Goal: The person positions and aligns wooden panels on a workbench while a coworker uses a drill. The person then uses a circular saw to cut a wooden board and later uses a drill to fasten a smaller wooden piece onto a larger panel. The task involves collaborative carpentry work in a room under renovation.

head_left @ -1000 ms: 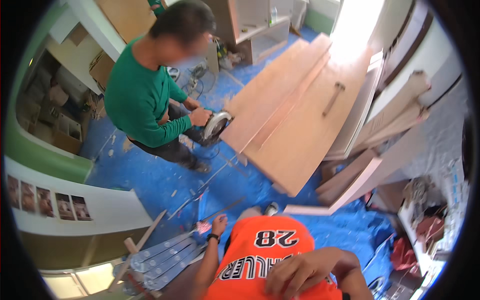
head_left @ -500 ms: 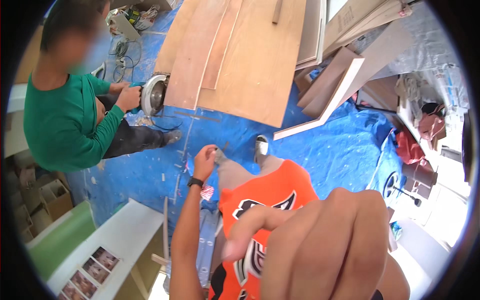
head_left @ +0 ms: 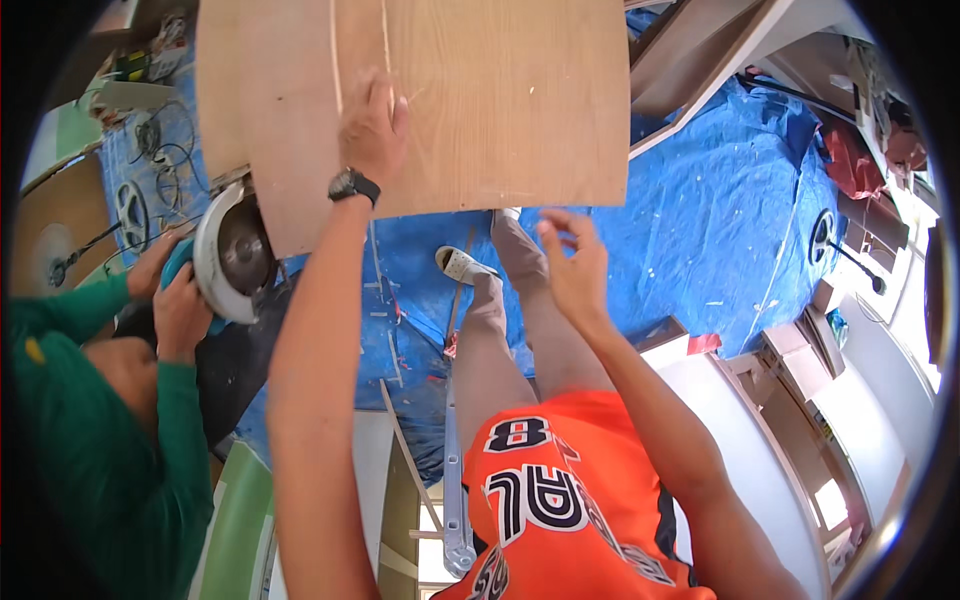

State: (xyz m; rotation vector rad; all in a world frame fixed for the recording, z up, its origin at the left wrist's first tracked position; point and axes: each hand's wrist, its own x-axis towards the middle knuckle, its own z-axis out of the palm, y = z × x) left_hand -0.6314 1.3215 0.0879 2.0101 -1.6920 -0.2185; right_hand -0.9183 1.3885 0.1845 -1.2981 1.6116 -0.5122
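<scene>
My left hand (head_left: 375, 135), with a black watch at the wrist, reaches over a stack of wooden boards. It lies on a narrow wood strip (head_left: 360, 40), fingers loosely extended and thumb apart. Under the strip is a wide plywood sheet (head_left: 500, 120); another long board (head_left: 285, 130) lies along the left. Just below the near edge of the sheet, my right hand (head_left: 577, 270) hangs open, fingers slightly bent, holding nothing I can see. At the left corner of the boards, a co-worker in green sleeves holds a circular saw (head_left: 235, 250) with both hands.
A blue tarp (head_left: 700, 240) covers the floor, with cables (head_left: 165, 150) at the far left. Leaning boards (head_left: 710, 80) stand at the far right. White panels (head_left: 735, 470) lie at the lower right. A metal ladder-like rail (head_left: 455, 500) is beside my legs.
I have come closer to the boards. My left hand has moved forward onto the strip, and my right hand has dropped from near the camera to the sheet's edge. The saw now appears nearer.
</scene>
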